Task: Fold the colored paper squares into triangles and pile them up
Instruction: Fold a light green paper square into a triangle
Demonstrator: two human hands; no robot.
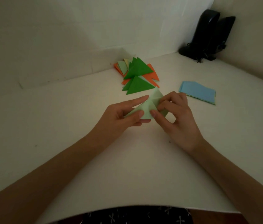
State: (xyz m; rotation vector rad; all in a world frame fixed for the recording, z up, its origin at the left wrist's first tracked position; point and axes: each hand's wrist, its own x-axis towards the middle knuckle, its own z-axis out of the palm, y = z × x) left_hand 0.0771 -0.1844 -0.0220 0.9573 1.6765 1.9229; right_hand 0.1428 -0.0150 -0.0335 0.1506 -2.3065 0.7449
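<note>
A pale green paper (150, 105), partly folded with creases showing, is held just above the white table (63, 126) at its middle. My left hand (124, 114) pinches its left side between thumb and fingers. My right hand (174, 113) pinches its right side, thumb on the front face. Behind them lies a pile of folded triangles (137, 73), dark green on top of orange, pale green and yellow ones. A stack of light blue paper squares (198, 92) lies flat to the right of my hands.
A black device with cables (208, 36) stands in the far right corner against the wall. White walls enclose the table at the back and right. The table's near edge runs just above my lap.
</note>
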